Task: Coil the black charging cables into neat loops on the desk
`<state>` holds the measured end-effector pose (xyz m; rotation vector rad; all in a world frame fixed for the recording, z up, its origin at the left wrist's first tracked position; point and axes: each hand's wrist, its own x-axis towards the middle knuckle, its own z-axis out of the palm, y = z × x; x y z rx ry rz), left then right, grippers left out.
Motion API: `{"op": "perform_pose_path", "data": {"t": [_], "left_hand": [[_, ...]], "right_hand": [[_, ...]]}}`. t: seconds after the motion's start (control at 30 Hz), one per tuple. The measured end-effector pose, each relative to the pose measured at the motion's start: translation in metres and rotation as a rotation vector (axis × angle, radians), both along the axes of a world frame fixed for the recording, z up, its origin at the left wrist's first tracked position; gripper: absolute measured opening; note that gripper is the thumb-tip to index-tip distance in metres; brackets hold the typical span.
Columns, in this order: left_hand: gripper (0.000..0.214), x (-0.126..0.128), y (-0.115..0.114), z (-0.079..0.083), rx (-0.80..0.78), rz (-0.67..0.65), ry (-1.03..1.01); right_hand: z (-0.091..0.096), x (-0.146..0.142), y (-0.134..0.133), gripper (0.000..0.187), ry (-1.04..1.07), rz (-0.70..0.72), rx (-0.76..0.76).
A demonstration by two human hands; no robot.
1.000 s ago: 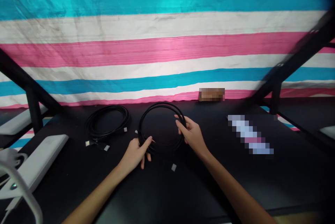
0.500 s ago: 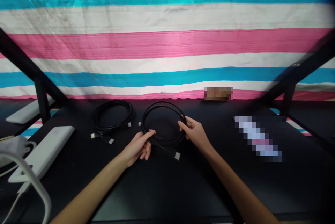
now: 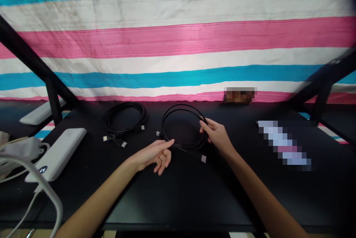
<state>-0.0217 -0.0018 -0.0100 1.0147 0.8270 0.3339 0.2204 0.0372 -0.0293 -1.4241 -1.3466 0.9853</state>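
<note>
Around the middle of the table point(image 3: 155, 201), a left hand point(image 3: 157, 156) and a right hand point(image 3: 218, 132) are meeting at a coil point(image 3: 191, 146)

From the head, the black coil is showing as a ring at the middle; whether it is resting on the table or being held up is hard to tell. Its near right side is ending in a pale-tipped plug point(image 3: 204, 159), while another tip point(image 3: 158, 133) is poking out on the left. The right hand is closing thumb and fingers on the ring's right side, pinching it. The left hand is staying half open, its thumb reaching onto the ring's near left edge, its fingers curling loosely below; whether it is gripping cannot be told.

Farther left, a second coil point(image 3: 122, 131) is lying apart, with three pale tips showing. On the near left, a white slab point(image 3: 59, 152) is taking a cord point(image 3: 39, 188) at its near end. On the right, a blurred strip point(image 3: 286, 148) is lying aslant. At the far edge, a blurred block point(image 3: 240, 97) is sitting before the striped cloth point(image 3: 178, 39).
</note>
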Motion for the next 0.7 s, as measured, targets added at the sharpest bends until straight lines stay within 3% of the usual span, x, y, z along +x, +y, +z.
{"op": "perform_pose_path", "data": {"t": [0.07, 0.13, 0.23, 0.3, 0.37, 0.43, 0.53, 0.7], "left_hand": [[0.065, 0.0, 0.0, 0.002, 0.026, -0.04, 0.091], [0.066, 0.0, 0.0, 0.003, 0.139, 0.023, 0.215], [0.059, -0.002, 0.002, 0.003, 0.504, 0.421, 0.436], [0.054, -0.005, 0.003, 0.004, 0.712, 0.718, 0.472], [0.048, -0.006, 0.004, 0.007, 0.818, 0.905, 0.401], [0.036, -0.006, 0.004, 0.011, 0.861, 0.999, 0.319], [0.021, -0.001, 0.004, 0.015, 0.825, 0.945, 0.214], [0.046, 0.005, 0.0, 0.011, 0.326, 0.51, -0.042]], "right_hand": [[0.0, 0.0, 0.0, 0.051, -0.021, 0.022, 0.003], [0.002, -0.001, 0.0, 0.053, -0.057, 0.057, 0.001], [0.007, -0.003, -0.003, 0.054, -0.115, 0.14, 0.024], [0.01, -0.006, -0.006, 0.052, -0.132, 0.208, 0.071], [0.011, -0.01, -0.009, 0.05, -0.128, 0.263, 0.113], [0.012, -0.015, -0.013, 0.048, -0.116, 0.298, 0.127], [0.014, -0.022, -0.018, 0.045, -0.1, 0.318, 0.14], [0.016, -0.025, -0.023, 0.044, -0.061, 0.291, 0.106]]}}
